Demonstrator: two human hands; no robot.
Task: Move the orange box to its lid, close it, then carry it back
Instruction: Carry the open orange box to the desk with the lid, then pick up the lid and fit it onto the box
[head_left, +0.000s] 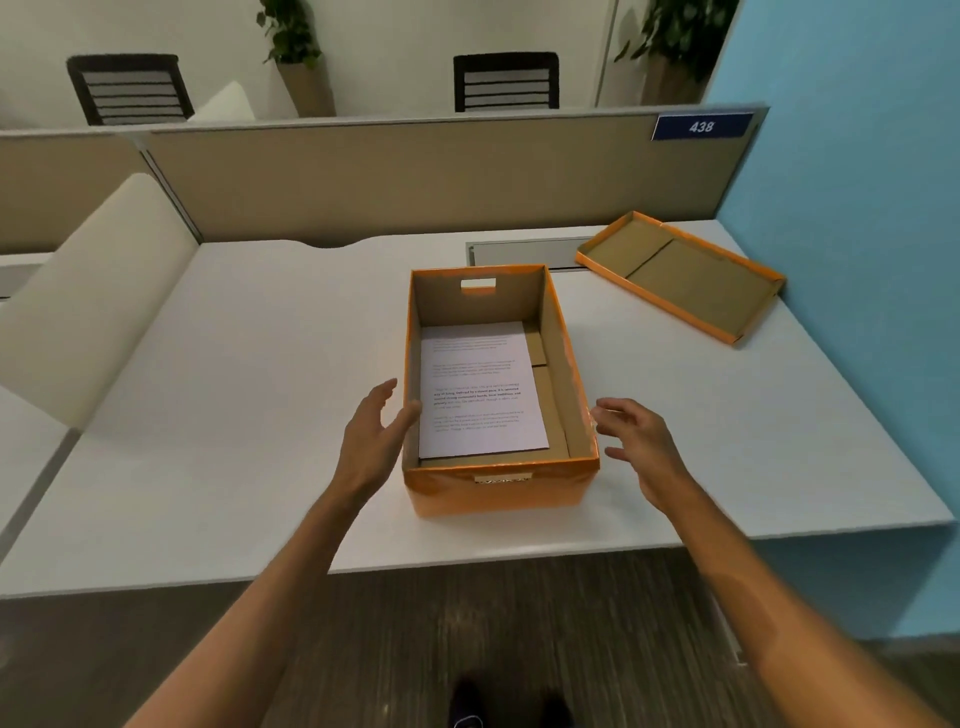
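Orange box (498, 488): open-topped, cardboard-lined, printed sheet (480, 387) inside, text unreadable.

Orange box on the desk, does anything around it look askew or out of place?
The lid lies upside down at the desk's far right corner, skewed, one end apparently propped against the blue wall. The orange box sits open, with a printed sheet inside.

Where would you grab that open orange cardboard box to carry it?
Probably by the two long side walls of the open orange cardboard box, one open hand coming in from each side, as the left hand and right hand are placed now. The handle slots sit in its short ends; the printed sheet inside looks light.
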